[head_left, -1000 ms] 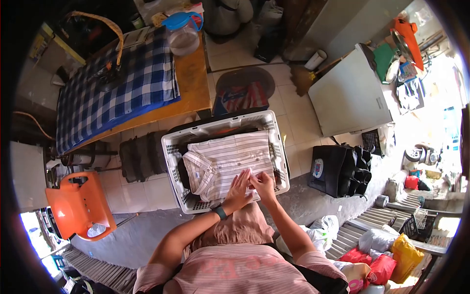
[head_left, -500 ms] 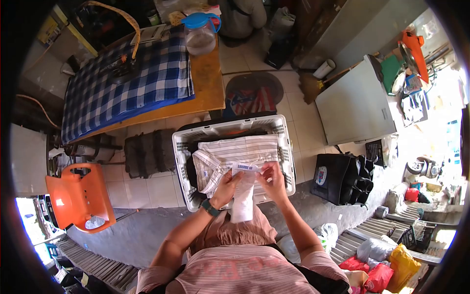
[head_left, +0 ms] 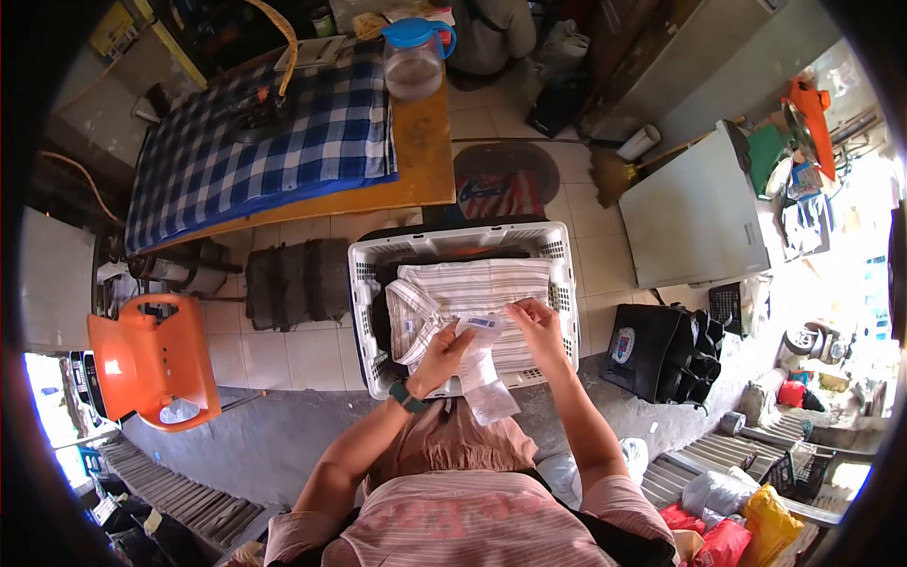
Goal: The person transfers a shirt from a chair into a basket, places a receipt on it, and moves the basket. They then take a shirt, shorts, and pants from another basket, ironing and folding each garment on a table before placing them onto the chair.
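A long white paper receipt (head_left: 479,364), with blue printing along its top, is pinched in my left hand (head_left: 442,359). It hangs down in front of my waist with its lower end bent. My right hand (head_left: 539,331) is closed in a pinch close to the receipt's upper right corner. Whatever its fingertips hold is too small to make out. Below both hands a folded striped shirt (head_left: 472,279) lies collar to the left on darker cloth, in a white plastic laundry basket (head_left: 367,364). A dark watch (head_left: 408,397) is on my left wrist.
Beyond the basket, a table (head_left: 423,142) carries a blue checked cloth (head_left: 274,142), an iron (head_left: 257,115) and a blue-lidded jug (head_left: 413,66). An orange chair (head_left: 156,354) stands left, a black bag (head_left: 652,350) right. Another person (head_left: 487,38) is at the back.
The receipt's lower end has swung right and bent. My right fingers have shifted slightly up at its corner. The whole view has shifted a little.
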`<state>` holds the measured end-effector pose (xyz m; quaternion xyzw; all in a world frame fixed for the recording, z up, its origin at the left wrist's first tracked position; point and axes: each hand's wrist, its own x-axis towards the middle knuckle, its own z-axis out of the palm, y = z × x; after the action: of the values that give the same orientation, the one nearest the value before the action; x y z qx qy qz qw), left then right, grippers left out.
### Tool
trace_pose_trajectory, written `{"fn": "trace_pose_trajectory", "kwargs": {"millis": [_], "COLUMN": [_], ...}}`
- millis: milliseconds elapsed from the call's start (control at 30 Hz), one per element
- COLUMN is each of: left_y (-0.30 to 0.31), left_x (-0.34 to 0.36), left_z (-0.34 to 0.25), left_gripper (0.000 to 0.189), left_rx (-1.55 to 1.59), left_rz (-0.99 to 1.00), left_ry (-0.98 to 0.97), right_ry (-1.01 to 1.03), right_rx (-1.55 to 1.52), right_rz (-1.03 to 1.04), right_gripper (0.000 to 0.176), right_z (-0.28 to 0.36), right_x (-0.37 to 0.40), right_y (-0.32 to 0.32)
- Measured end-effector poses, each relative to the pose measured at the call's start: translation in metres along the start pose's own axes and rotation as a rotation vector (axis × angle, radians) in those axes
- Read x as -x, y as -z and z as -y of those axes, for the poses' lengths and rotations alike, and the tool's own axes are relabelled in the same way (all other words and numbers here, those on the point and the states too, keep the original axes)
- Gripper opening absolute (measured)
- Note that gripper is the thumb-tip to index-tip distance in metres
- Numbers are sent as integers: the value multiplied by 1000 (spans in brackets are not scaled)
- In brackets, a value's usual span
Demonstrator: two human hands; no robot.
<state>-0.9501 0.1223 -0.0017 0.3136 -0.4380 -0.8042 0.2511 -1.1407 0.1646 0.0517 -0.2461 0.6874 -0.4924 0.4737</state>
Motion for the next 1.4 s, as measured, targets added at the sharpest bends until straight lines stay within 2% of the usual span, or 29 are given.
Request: {"fn": "trace_pose_trajectory", "kwargs": {"millis": [33, 100, 233, 300, 433, 500, 533, 600, 667, 733, 833, 867, 933, 967, 1000, 1033, 1067, 1100, 1167, 1200, 1267, 1333, 1400], "left_y": [-1, -4, -2, 0, 3, 5, 2, -1, 1, 0, 1, 1, 3, 2, 1, 1, 3, 7, 28, 36, 52, 68, 74], "left_x": [1, 2, 2, 3, 8, 13, 13, 9, 9, 10, 9, 7, 2, 2, 4, 3, -2, -10, -33, -41, -55, -68, -75], "left_z": [0, 2, 1, -2, -15, -24, -29, -39, -42, -49, -50, -51, -51, -47, -41, -33, -25, -12, 37, 51, 70, 99, 117], "left_gripper": [25, 26, 26, 26, 24, 33, 33, 47, 53, 54, 53, 53, 40, 40, 33, 27, 27, 24, 26, 26, 29, 31, 35], "left_rx": [2, 60, 134, 424, 321, -263, -261, -884, -942, -1267, -1423, -1423, -1077, -1076, -800, -514, -512, -357, 9, 10, -31, -70, -173], "left_rz": [-2, -19, -32, -3, -12, -66, -66, -77, -47, -62, -73, -76, -62, -63, -98, -127, -128, -140, -156, -159, -222, -236, -288], "left_ry": [0, -3, 33, 151, 146, 67, 69, -641, -667, -807, -882, -882, -752, -751, -412, -79, -79, -26, 93, 91, 164, 214, -2], "right_ry": [-1, -69, 6, -12, -43, -84, -86, -142, -131, -119, -97, -63, -29, 56, 141, 140, 192, 244, 312, 381, 369, 470, 429], "right_rx": [2, -268, -342, -384, -330, -352, -351, -361, -360, -357, -379, -384, -389, -223, -57, -56, 145, 346, 422, 498, 507, 782, 724], "right_rz": [2, -10, -26, 82, 120, 112, 111, 73, 59, 45, 27, 33, 39, 46, 53, 53, 62, 71, 50, 28, -10, -161, -175], "right_gripper": [14, 8, 6, 9, 12, 14, 14, 15, 15, 15, 13, 12, 12, 11, 13, 13, 15, 17, 18, 19, 17, 16, 13], "right_z": [-4, -16, -24, -19, -5, -2, 0, 6, 15, 17, 10, 9, 5, 3, 1, -6, -16, -28, -62, -77, -89, -89, -93], "right_x": [-2, -8, -13, -15, -12, -11, -10, -8, -4, -3, -5, -6, -9, -11, -15, -21, -32, -43, -71, -85, -105, -122, -133], "right_y": [-1, -3, -10, -8, -7, -8, -8, -9, -11, -11, -11, -12, -11, -10, -8, -5, -3, -1, -5, -8, -16, -23, -29]}}
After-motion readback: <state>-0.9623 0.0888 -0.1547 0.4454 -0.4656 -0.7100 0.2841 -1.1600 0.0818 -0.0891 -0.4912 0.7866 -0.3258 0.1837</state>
